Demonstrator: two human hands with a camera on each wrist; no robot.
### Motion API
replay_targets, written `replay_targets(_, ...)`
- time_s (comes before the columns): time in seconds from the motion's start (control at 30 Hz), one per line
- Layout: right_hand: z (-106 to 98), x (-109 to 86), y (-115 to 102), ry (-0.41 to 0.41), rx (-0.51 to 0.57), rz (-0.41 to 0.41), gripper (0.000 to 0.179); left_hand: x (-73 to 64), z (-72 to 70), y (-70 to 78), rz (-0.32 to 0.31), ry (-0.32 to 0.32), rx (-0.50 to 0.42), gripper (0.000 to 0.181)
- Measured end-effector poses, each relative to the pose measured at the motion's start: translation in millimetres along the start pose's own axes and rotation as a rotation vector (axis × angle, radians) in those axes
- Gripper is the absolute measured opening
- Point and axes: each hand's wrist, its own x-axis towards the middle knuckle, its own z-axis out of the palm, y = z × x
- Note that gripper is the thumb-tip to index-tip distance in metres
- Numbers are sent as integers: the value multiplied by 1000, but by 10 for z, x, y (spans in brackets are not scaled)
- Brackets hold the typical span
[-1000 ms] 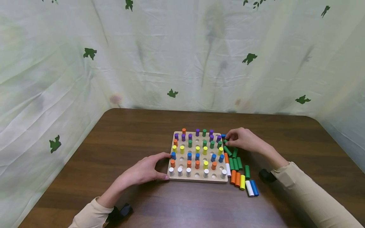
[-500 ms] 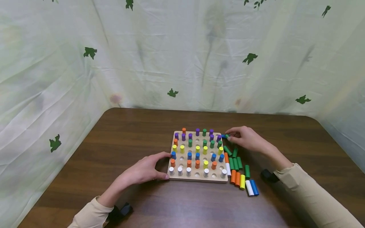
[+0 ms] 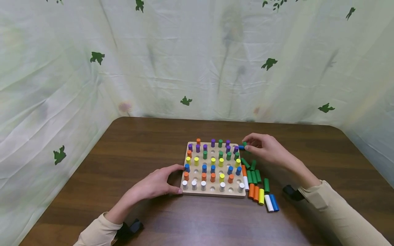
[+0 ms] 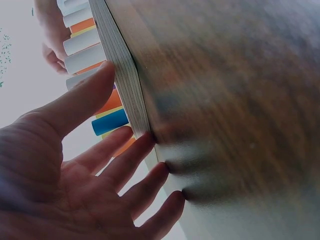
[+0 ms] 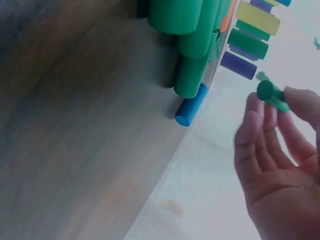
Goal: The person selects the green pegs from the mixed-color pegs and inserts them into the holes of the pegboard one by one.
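Observation:
A wooden pegboard (image 3: 212, 195) with upright coloured pegs stands on the table in the head view. At its left side rests my left hand (image 3: 157, 182), thumb at the near corner and index finger by the left edge. The left wrist view shows spread, fairly straight fingers against the board's side (image 4: 122, 75). My right hand (image 3: 267, 147) is raised by the far right corner and pinches a green peg (image 5: 267, 91) between thumb and fingertips. Just below that hand a blue peg (image 3: 241, 147) lies beside the board.
Loose pegs lie along the board's right side: several green pegs (image 3: 258, 176), orange pegs (image 3: 251, 191), a yellow peg (image 3: 261, 196), white pegs (image 3: 268, 204) and a blue peg (image 3: 274, 203). Behind the brown table (image 3: 147, 136) hangs a pale leaf-patterned cloth (image 3: 197, 68).
My right hand has moved slightly away from me and lifted the green peg from the table beside the board. The left hand has stayed at the board's left edge.

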Motion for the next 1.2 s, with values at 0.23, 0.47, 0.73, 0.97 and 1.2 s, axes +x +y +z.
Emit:
replay_targets(0.23, -2, -38, -60, 64, 41, -12, 21, -4, -4, 4, 2, 3, 0, 68)
replay_targets(0.47, 19, -64, -171, 70, 108, -71, 24, -5, -7, 8, -3, 2, 3, 68)
replay_targets(0.73, 108, -66, -255, 55, 162, -174, 23, -6, -4, 10, -6, -1, 1, 68)
replay_targets(0.97, 184, -68, -353, 26, 185, -194, 21, -4, -4, 12, -8, -5, 2, 68)
replay_targets(1.2, 248, -65, -439, -11, 195, -185, 17, -14, -8, 21, -7, -2, 2, 68)
